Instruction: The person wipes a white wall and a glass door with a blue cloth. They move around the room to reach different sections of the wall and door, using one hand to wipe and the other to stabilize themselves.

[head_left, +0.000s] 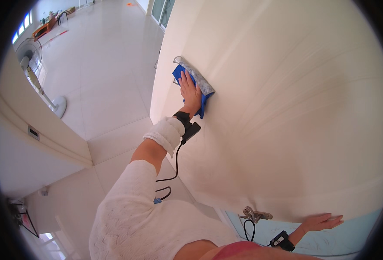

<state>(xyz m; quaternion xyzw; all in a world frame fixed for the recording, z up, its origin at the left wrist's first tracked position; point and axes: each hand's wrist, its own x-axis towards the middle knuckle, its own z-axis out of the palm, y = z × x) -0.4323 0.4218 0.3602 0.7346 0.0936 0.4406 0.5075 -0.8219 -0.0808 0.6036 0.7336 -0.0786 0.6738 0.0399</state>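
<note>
My left hand (191, 92), its arm in a white knitted sleeve, presses a folded blue cloth (178, 71) against a cream door panel (295, 99). A silvery mesh-textured piece (198, 76) lies along the cloth's right side. The fingers are straight and close together over the blue part. At the lower right, my right hand (323, 222) rests along the panel's edge with fingers stretched out, apart from the metal lever handle (256, 214) to its left. Both wrists carry black strapped devices.
A black cable (177, 162) hangs from the left wrist device. A standing fan (33, 71) is at the far left, on pale floor tiles (109, 69). A cream frame with a metal strike plate (33, 132) is at left. Light-blue surface (304, 236) shows below the panel.
</note>
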